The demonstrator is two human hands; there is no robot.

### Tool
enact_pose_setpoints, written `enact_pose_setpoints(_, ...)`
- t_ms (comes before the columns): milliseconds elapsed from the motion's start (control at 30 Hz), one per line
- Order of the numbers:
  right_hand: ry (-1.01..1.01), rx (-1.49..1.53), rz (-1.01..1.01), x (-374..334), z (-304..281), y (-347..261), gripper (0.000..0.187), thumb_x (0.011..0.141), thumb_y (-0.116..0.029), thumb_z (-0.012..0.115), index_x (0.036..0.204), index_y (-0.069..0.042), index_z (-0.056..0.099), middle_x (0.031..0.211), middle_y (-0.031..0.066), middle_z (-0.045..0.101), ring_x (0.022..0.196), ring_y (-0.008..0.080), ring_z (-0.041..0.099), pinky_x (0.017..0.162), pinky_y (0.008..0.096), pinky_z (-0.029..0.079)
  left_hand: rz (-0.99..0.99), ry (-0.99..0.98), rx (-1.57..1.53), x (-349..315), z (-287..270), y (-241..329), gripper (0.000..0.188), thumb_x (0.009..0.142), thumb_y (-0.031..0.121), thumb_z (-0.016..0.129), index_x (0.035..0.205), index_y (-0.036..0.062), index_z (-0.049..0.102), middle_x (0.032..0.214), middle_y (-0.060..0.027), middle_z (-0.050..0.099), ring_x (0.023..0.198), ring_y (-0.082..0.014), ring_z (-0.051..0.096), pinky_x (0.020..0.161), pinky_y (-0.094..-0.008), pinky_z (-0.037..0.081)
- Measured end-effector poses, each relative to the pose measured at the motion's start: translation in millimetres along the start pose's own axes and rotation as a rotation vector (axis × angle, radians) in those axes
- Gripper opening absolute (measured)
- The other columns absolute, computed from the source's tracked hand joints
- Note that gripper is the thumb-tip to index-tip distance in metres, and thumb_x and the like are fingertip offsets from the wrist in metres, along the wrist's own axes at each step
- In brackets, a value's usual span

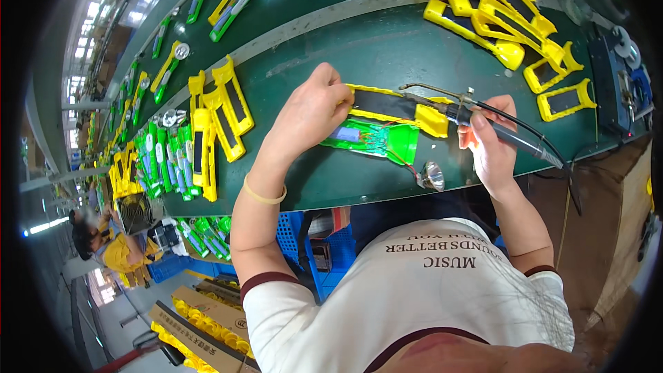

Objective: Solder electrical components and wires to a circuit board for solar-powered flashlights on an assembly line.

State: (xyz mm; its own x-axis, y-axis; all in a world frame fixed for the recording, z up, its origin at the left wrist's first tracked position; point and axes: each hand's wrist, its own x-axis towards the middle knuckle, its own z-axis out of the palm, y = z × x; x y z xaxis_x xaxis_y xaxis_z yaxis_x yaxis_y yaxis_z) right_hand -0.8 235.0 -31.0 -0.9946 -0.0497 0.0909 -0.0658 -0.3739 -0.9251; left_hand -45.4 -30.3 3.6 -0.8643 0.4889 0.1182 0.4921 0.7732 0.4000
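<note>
My left hand (312,109) is closed on the left end of a yellow plastic casing (431,121) with a dark panel set in it, lying on the green bench. In my right hand (494,148) is a soldering iron (507,137) with a black cable; its tip points left, over the casing's dark panel. Just below the yellow casing lies an opened green casing (402,144), with a blue-violet battery-like block (345,134) and thin wires inside. A red wire runs from it to a round silver reflector lamp (432,176) at the bench's near edge.
Yellow casings (511,21) are piled at the far right, beside a dark bench device (615,69) with a spool. More yellow casings (224,110) and a row of green ones (162,159) lie at left. Cartons (214,311) and a person in yellow (124,252) are beyond the bench.
</note>
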Motion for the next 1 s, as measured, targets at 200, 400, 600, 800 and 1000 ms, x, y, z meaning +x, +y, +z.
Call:
enact_pose_setpoints(200, 0.083, -0.091, -0.315, -17.7, -50.0, -11.4, 0.032, 0.088, -0.026, 0.055, 0.102, -0.003, 0.038, 0.081, 0.0109, 0.055, 0.069, 0.0125, 0.053, 0.059, 0.024, 0.041, -0.093, -0.019, 0.01, -9.2, -5.9, 5.2, 0.005, 0.071, 0.004, 0.063, 0.075, 0.0014, 0.061, 0.082, -0.0118, 0.049, 0.073, -0.0275, 0.054, 0.064, -0.0345, 0.046)
enact_pose_setpoints(400, 0.213, -0.66, -0.471, -16.8, -91.9, -46.6, 0.037, 0.089, -0.026, 0.056, 0.113, -0.003, 0.04, 0.091, 0.005, 0.049, 0.073, 0.0073, 0.045, 0.065, 0.0214, 0.04, -0.102, -0.039, -0.021, -4.2, -3.1, 8.5, 0.008, 0.069, -0.001, 0.062, 0.076, 0.0008, 0.061, 0.079, -0.0104, 0.046, 0.069, -0.0244, 0.052, 0.061, -0.0318, 0.045)
enact_pose_setpoints(600, -0.035, -0.411, -0.32, 22.9, -27.4, -29.5, 0.041, 0.087, -0.033, 0.058, 0.111, -0.006, 0.04, 0.089, 0.0068, 0.053, 0.073, 0.0109, 0.05, 0.064, 0.0261, 0.043, -0.11, -0.043, -0.012, -2.2, -2.9, 12.1, 0.008, 0.069, -0.001, 0.062, 0.077, 0.0003, 0.061, 0.079, -0.0107, 0.046, 0.069, -0.0244, 0.051, 0.06, -0.0317, 0.045)
enact_pose_setpoints(800, -0.149, -0.086, -0.418, 22.6, -29.4, -31.3, 0.05, 0.089, -0.046, 0.045, 0.118, -0.008, 0.033, 0.118, 0.0103, 0.038, 0.104, 0.0265, 0.052, 0.092, 0.0479, 0.044, -0.113, -0.041, -0.008, -6.9, -3.1, 6.6, 0.006, 0.071, 0.003, 0.063, 0.076, 0.0011, 0.061, 0.081, -0.0116, 0.048, 0.071, -0.0261, 0.054, 0.063, -0.0333, 0.046)
enact_pose_setpoints(1000, 0.076, -0.472, -0.356, -0.2, -103.4, -27.1, 0.06, 0.087, -0.056, 0.039, 0.121, -0.006, 0.028, 0.116, 0.0234, 0.048, 0.108, 0.0353, 0.053, 0.089, 0.0436, 0.047, 0.016, -0.027, 0.028, -2.8, -6.9, 2.2, 0.006, 0.073, 0.004, 0.063, 0.077, 0.0016, 0.061, 0.083, -0.0108, 0.048, 0.071, -0.0257, 0.053, 0.064, -0.0319, 0.046)
